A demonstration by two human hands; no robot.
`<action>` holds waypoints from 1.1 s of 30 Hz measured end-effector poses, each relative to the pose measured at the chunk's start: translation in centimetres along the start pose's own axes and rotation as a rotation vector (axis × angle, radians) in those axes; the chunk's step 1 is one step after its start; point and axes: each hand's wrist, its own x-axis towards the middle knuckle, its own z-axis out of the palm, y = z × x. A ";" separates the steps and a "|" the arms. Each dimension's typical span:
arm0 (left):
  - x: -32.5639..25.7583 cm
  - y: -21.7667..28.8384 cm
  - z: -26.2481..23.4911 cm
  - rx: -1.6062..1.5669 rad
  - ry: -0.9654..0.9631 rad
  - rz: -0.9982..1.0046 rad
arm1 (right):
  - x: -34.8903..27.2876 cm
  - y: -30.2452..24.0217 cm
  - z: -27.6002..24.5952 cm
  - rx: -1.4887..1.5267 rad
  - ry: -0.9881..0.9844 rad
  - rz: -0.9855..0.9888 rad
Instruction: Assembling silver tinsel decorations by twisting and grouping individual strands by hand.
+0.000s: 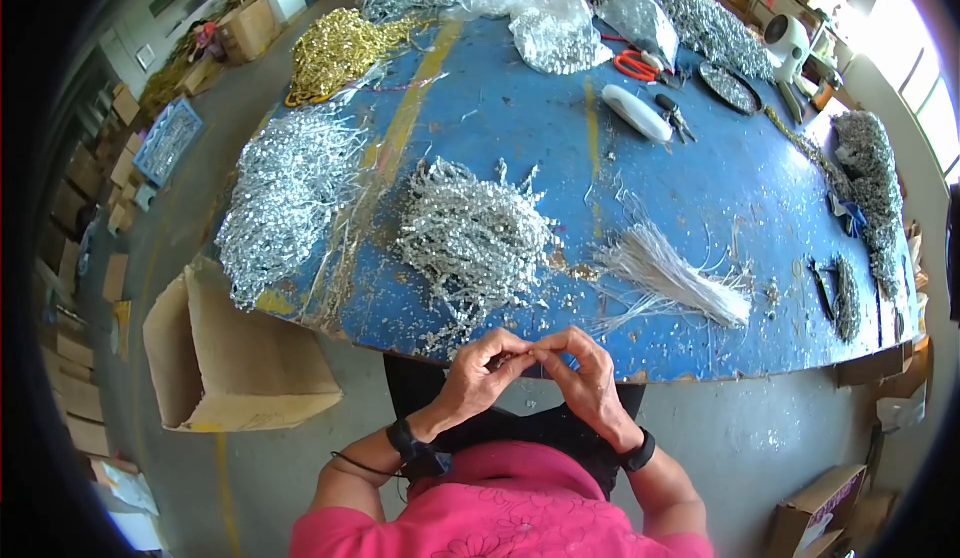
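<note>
My left hand (483,370) and my right hand (583,370) meet fingertip to fingertip just off the table's near edge. Each is closed in a pinch, and whatever lies between the fingertips is too small to make out. Straight beyond them lies a tangled pile of silver bead strands (472,233). A larger heap of silver strands (290,198) rests to its left. Right of the middle pile, a bundle of thin white strings (680,278) fans out toward the left.
Gold bead strands (350,53), plastic bags (555,33), red-handled scissors (637,65), a white oval object (637,113) and a round dark tray (730,90) occupy the far side of the blue table (520,123). A cardboard box (240,358) stands on the floor at left.
</note>
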 end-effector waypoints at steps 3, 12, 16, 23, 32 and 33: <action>0.0 0.9 0.3 -0.031 0.033 -0.158 | 0.5 -0.6 -0.3 0.046 0.018 0.072; -0.2 0.0 0.3 -0.089 0.074 -0.017 | 0.7 0.5 0.3 0.419 -0.002 0.292; -0.9 -0.4 0.3 -0.092 0.076 0.052 | 0.0 0.4 0.6 0.365 -0.007 0.249; -1.5 -1.2 1.5 -0.271 0.166 0.097 | -0.2 0.0 0.6 0.497 0.005 0.307; -1.0 -0.5 0.0 -0.531 0.135 -0.091 | 0.3 -0.2 0.0 0.118 0.080 0.175; -1.0 -0.5 0.0 -0.558 0.138 -0.082 | 0.4 -0.4 0.0 0.059 0.076 0.163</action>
